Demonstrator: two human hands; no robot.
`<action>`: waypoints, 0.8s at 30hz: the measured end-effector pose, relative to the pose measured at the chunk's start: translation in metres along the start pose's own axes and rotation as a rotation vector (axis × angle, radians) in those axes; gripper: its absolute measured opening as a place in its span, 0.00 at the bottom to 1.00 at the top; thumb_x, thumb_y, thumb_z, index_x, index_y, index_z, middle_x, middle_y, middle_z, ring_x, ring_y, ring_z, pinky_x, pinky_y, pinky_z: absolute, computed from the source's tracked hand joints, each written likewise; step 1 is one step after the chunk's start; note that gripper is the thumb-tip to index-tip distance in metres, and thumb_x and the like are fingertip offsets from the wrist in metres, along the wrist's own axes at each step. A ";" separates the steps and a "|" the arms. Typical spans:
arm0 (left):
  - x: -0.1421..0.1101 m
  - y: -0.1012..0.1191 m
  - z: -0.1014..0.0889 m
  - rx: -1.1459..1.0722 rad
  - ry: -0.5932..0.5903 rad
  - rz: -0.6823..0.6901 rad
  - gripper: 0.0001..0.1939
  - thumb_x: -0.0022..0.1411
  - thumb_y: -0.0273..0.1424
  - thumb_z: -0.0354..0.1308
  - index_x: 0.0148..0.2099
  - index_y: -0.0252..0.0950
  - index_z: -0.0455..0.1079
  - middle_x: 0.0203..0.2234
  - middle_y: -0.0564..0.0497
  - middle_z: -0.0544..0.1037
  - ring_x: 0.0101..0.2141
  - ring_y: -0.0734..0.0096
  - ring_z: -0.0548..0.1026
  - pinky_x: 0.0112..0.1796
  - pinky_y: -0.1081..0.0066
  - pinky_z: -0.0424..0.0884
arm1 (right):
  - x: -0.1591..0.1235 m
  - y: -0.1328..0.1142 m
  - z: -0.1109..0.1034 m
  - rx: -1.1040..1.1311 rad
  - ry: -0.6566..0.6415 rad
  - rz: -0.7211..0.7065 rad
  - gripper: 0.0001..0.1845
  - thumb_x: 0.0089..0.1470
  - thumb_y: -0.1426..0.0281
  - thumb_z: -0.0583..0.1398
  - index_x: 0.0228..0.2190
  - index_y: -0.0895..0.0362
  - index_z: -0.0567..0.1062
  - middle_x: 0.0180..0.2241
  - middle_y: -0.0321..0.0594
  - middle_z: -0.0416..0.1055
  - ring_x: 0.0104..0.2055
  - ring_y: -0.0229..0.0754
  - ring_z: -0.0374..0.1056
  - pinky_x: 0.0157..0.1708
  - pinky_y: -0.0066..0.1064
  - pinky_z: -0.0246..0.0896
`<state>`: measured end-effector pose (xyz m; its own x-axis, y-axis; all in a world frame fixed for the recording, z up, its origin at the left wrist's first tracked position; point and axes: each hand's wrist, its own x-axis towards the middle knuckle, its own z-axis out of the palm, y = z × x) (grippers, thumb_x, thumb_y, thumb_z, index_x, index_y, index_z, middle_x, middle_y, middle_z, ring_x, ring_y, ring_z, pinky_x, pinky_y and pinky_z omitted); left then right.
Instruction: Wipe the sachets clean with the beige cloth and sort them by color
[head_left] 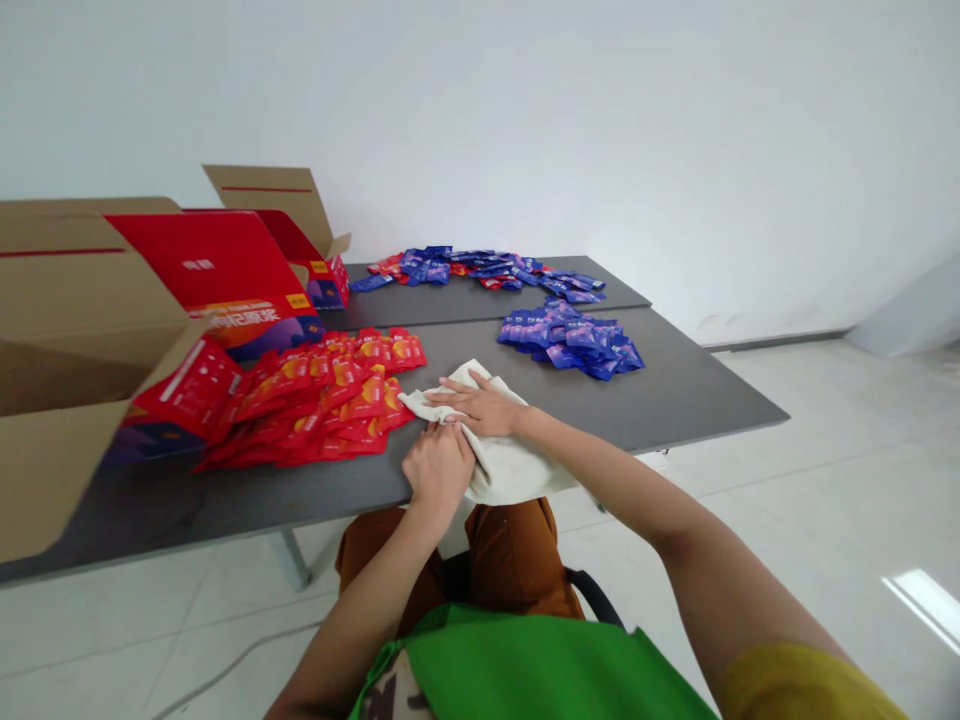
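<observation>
A white cloth [517, 468] lies at the front edge of the table, partly hanging over it above my lap. My left hand [440, 462] is closed, with its curled fingers gripping the cloth's left side. Flat on top of the cloth rests my right hand [484, 408], its fingers stretched out and spread. Just left of the hands is a heap of red sachets [322, 400]. Beyond the right hand sits a pile of blue sachets [570, 338].
An open red carton [217, 260] with raised flaps stands at the left, and another open carton [337, 280] is behind it. Mixed blue and red sachets [487, 268] lie along the back of the dark table [675, 385], near the white wall [600, 130].
</observation>
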<state>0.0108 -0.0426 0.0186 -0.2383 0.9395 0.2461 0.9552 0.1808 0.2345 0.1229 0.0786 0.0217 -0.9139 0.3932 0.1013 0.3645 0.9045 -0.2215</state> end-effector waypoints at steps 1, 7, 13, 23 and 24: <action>0.000 0.000 0.000 -0.006 -0.001 -0.015 0.25 0.70 0.37 0.36 0.44 0.33 0.75 0.37 0.39 0.79 0.39 0.59 0.77 0.36 0.67 0.66 | 0.001 0.003 -0.001 0.013 0.005 -0.012 0.27 0.68 0.60 0.43 0.65 0.50 0.54 0.66 0.39 0.52 0.70 0.42 0.38 0.66 0.51 0.20; 0.000 -0.001 0.001 -0.015 0.016 -0.052 0.22 0.68 0.36 0.41 0.51 0.34 0.73 0.39 0.39 0.79 0.39 0.58 0.77 0.35 0.68 0.66 | 0.011 0.031 -0.003 0.068 0.095 0.055 0.27 0.69 0.61 0.42 0.64 0.54 0.56 0.64 0.40 0.57 0.68 0.40 0.45 0.66 0.44 0.31; 0.000 -0.001 0.000 -0.016 0.000 -0.058 0.21 0.68 0.36 0.41 0.49 0.35 0.74 0.39 0.39 0.79 0.39 0.59 0.77 0.35 0.68 0.66 | 0.007 0.027 0.003 0.020 0.139 0.048 0.28 0.68 0.61 0.43 0.64 0.57 0.57 0.66 0.43 0.53 0.69 0.43 0.41 0.67 0.45 0.29; 0.000 -0.001 -0.001 -0.011 -0.005 -0.051 0.20 0.67 0.35 0.42 0.46 0.37 0.75 0.37 0.41 0.80 0.38 0.58 0.78 0.35 0.67 0.66 | 0.004 0.012 0.003 0.117 0.082 -0.047 0.27 0.69 0.61 0.43 0.65 0.53 0.54 0.65 0.41 0.54 0.68 0.39 0.45 0.67 0.45 0.29; 0.000 -0.001 -0.002 -0.010 -0.009 -0.052 0.19 0.67 0.35 0.43 0.47 0.37 0.75 0.38 0.41 0.80 0.39 0.59 0.78 0.36 0.67 0.66 | 0.006 0.017 0.002 0.120 0.098 -0.033 0.27 0.69 0.61 0.43 0.65 0.53 0.54 0.65 0.41 0.55 0.68 0.39 0.46 0.67 0.45 0.30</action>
<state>0.0097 -0.0429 0.0199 -0.2862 0.9314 0.2248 0.9396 0.2269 0.2562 0.1231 0.0963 0.0166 -0.9009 0.3834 0.2032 0.3055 0.8930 -0.3306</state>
